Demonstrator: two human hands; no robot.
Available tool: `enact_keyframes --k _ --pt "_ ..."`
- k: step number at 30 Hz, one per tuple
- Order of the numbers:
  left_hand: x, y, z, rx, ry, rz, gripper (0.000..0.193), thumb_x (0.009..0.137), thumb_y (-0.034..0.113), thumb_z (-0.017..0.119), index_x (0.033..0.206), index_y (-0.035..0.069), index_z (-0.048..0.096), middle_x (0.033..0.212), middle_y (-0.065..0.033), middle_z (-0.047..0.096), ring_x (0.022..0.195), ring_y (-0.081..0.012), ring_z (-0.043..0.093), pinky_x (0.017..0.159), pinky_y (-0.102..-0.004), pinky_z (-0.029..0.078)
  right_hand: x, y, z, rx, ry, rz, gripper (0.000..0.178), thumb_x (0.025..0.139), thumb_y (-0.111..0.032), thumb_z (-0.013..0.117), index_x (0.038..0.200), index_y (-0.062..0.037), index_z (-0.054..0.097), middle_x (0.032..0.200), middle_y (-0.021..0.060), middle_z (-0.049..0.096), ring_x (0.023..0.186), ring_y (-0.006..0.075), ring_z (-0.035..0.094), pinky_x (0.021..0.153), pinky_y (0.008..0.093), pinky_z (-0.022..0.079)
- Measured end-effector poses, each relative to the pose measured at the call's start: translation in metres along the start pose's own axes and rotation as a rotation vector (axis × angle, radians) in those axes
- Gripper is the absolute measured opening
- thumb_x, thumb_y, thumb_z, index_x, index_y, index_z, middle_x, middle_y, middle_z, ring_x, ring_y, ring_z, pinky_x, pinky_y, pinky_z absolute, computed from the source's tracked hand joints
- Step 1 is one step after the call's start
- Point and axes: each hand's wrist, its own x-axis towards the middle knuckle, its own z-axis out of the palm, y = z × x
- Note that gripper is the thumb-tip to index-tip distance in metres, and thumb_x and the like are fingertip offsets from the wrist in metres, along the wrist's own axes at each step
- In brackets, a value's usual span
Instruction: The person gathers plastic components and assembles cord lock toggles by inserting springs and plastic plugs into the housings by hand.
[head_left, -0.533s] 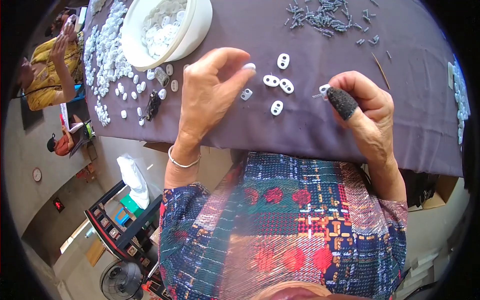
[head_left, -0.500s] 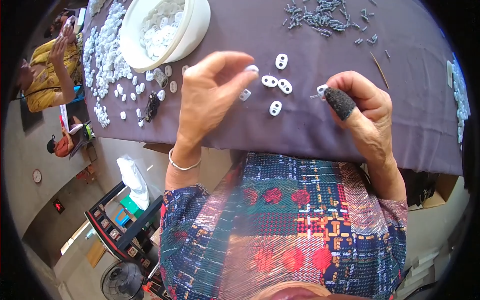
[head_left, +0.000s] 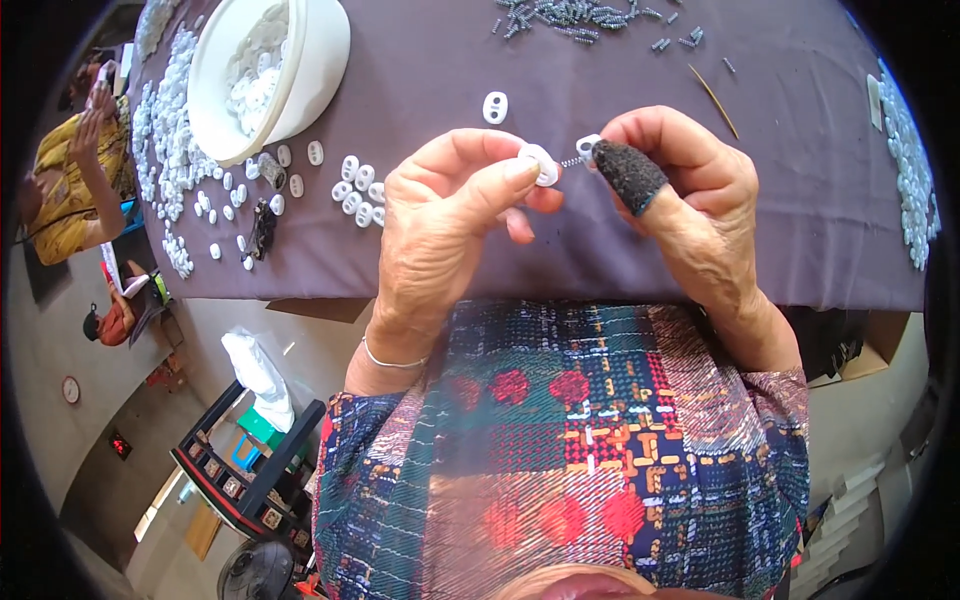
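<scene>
Before me, my two hands nearly meet over the dark tablecloth. My left hand [head_left: 435,210] pinches a white oval cord lock shell [head_left: 544,166] between thumb and fingers. My right hand [head_left: 695,205], with a black textured cover on its thumb, grips a small white cord lock plunger [head_left: 587,147]. From that plunger a thin metal spring [head_left: 571,162] points left toward the shell; whether the spring's end is inside it I cannot tell. Beyond the left hand lies a single white two-hole piece [head_left: 495,107]. Several similar pieces [head_left: 350,203] cluster left of that hand, partly hidden by it.
A white tub [head_left: 318,75] of white parts stands at the far left, by a heap of small white pieces [head_left: 178,130]. Loose springs [head_left: 575,14] and a thin brown stick [head_left: 713,100] lie farther off. More pale parts [head_left: 915,170] line the right edge. Two people sit at left.
My left hand has brought its white shell rightward, up to the spring in my right hand. The whole view has shifted, and the left hand now covers the middle pieces.
</scene>
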Motion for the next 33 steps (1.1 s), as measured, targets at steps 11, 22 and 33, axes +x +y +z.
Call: enact_keyframes --k 11,22,33 --pt "-0.003 -0.006 0.005 0.122 0.034 0.076 0.013 0.08 0.003 0.062 0.091 -0.002 0.059 0.084 -0.0146 0.065 0.071 -0.0197 0.064 0.054 -0.0229 0.049 0.0 0.005 0.001 -0.073 0.004 -0.029 0.01 0.083 -0.003 0.056 0.092 0.0019 0.058 0.077 -0.0029 0.057 0.066 -0.0003 0.046 0.055 0.0136 0.036" --pt "-0.005 -0.008 0.007 0.222 0.097 0.101 0.014 0.079 0.007 0.066 0.089 -0.001 0.061 0.082 -0.0093 0.066 0.071 -0.0155 0.064 0.058 -0.022 0.049 0.001 0.005 0.002 -0.193 -0.039 -0.077 0.009 0.081 0.0 0.055 0.089 0.003 0.058 0.076 -0.0005 0.058 0.071 0.0042 0.05 0.063 0.0181 0.041" --pt "-0.005 -0.015 0.009 0.154 0.08 0.134 0.012 0.079 0.004 0.065 0.089 -0.001 0.06 0.083 -0.0101 0.065 0.07 -0.0165 0.064 0.056 -0.0213 0.049 0.002 0.01 0.001 -0.267 -0.055 -0.124 0.01 0.081 0.001 0.052 0.089 0.0029 0.058 0.072 0.001 0.057 0.064 0.0054 0.052 0.057 0.0182 0.042"
